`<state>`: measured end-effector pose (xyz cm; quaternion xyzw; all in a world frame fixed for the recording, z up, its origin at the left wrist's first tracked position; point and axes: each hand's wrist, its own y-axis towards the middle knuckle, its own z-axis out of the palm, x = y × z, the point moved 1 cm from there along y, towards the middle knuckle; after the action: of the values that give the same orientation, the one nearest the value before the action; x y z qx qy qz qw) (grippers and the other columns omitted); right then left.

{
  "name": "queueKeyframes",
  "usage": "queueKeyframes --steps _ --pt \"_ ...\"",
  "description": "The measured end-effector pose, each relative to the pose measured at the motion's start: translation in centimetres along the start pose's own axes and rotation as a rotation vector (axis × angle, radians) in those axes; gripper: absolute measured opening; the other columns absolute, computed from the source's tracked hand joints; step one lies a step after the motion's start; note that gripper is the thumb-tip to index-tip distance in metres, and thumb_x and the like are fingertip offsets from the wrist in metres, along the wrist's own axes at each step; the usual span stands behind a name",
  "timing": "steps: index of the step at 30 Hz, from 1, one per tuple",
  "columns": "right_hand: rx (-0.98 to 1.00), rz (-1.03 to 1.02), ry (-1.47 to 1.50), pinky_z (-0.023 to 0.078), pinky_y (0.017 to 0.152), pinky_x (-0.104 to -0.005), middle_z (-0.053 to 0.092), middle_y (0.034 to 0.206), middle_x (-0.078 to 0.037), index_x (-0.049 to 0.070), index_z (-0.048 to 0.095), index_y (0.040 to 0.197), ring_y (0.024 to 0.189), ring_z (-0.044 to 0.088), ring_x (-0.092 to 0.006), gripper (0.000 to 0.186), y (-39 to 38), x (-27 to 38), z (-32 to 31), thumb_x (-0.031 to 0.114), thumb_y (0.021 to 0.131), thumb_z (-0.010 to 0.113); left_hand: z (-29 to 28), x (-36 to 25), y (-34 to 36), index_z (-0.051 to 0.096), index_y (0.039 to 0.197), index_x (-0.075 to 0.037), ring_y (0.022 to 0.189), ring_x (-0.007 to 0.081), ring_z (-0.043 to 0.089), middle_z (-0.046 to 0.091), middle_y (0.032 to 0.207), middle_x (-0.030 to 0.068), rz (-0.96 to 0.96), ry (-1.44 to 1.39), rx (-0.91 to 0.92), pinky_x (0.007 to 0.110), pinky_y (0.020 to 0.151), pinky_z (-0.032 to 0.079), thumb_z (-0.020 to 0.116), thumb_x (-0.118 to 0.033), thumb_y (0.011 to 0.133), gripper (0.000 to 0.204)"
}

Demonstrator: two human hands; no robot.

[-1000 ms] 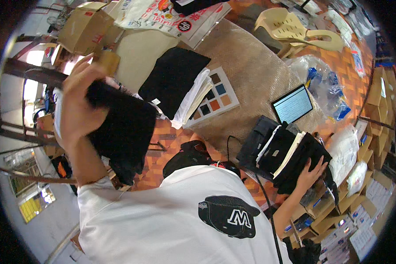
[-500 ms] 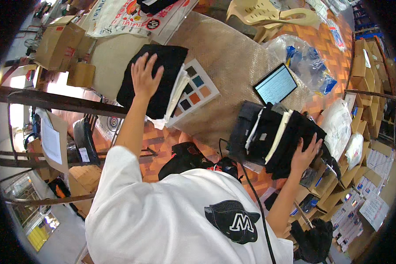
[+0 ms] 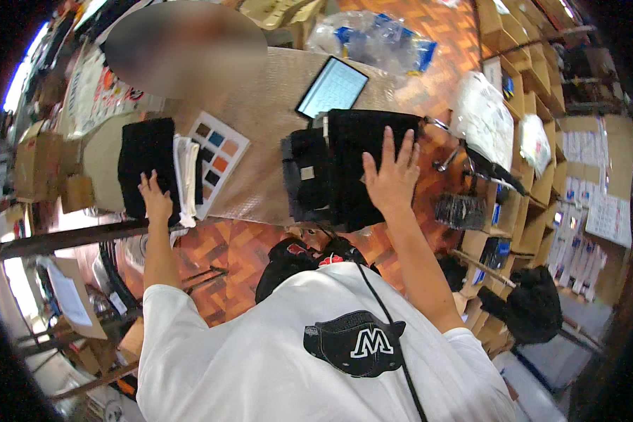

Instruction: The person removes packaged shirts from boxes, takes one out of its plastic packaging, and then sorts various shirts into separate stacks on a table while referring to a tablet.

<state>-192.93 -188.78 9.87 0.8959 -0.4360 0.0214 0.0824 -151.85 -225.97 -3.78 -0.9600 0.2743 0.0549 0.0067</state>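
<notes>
My left hand (image 3: 157,198) rests on a folded black fabric stack (image 3: 145,141) with white layers at its right, fingers apart and lying on the top. My right hand (image 3: 392,174) lies spread on a larger black stack (image 3: 352,137), whose left part shows dark grey layers and a small pale tag. A sample board (image 3: 228,146) with coloured squares sits beside the left stack. A tablet (image 3: 333,87) with a lit screen lies just behind the right stack. All rest on a brown table covered with bubble wrap (image 3: 246,193).
Cardboard boxes (image 3: 39,162) stand at the left. A clear plastic bag (image 3: 366,42) lies at the back. Cardboard cubbies (image 3: 527,77), white packages (image 3: 482,112) and metal rods line the right. A dark rail (image 3: 63,240) crosses the lower left. A black cord crosses my shirt.
My view has turned. My left hand, raised by dark cloth a second ago, has come down onto the left stack. My right hand has moved from the stack's side onto its top.
</notes>
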Motion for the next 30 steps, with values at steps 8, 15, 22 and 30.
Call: queueKeyframes --steps 8,15,22,30 --pt "-0.003 -0.050 0.099 0.037 0.090 -0.0643 0.024 0.148 -0.023 0.021 0.041 0.139 0.127 0.032 -0.0489 0.059 -0.5 -2.8 -1.4 0.049 0.088 0.051 -11.3 -27.9 0.1 0.052 0.122 -0.001 0.127 0.0368 0.039 0.047 0.133 0.0187 0.145 -0.739 0.013 0.040 0.106 0.031 0.066 -0.022 0.083 0.047" --pt "0.167 -0.516 0.508 0.036 0.098 -0.0539 0.026 0.148 -0.020 0.015 0.047 0.134 0.131 0.029 -0.0454 0.055 -0.1 -9.9 -3.0 0.034 0.083 0.062 -11.9 -52.1 -6.6 0.050 0.126 -0.015 0.133 0.0307 0.033 0.038 0.142 0.0118 0.311 -0.276 0.016 0.057 0.108 0.020 0.057 -0.047 0.085 0.053" --pt "0.814 -0.271 1.158 0.036 0.103 -0.0369 0.051 0.131 -0.016 0.004 0.058 0.122 0.122 0.048 -0.0286 0.036 1.9 -33.2 -2.9 0.018 0.089 0.059 -8.5 -54.0 -7.9 0.046 0.130 -0.021 0.138 0.0298 0.026 0.035 0.146 0.0050 0.087 0.049 -0.042 0.067 0.104 0.015 0.053 -0.051 0.088 0.052" --pt "0.699 -0.279 1.034 0.046 0.087 -0.0296 0.063 0.110 -0.010 0.000 0.057 0.121 0.096 0.059 -0.0172 0.032 18.3 -43.9 -3.5 0.015 0.093 0.054 -9.9 -59.3 -11.3 0.058 0.121 -0.022 0.112 0.0302 0.046 0.049 0.122 0.0102 -0.235 0.173 -0.320 0.047 0.094 0.035 0.067 -0.026 0.079 0.044"
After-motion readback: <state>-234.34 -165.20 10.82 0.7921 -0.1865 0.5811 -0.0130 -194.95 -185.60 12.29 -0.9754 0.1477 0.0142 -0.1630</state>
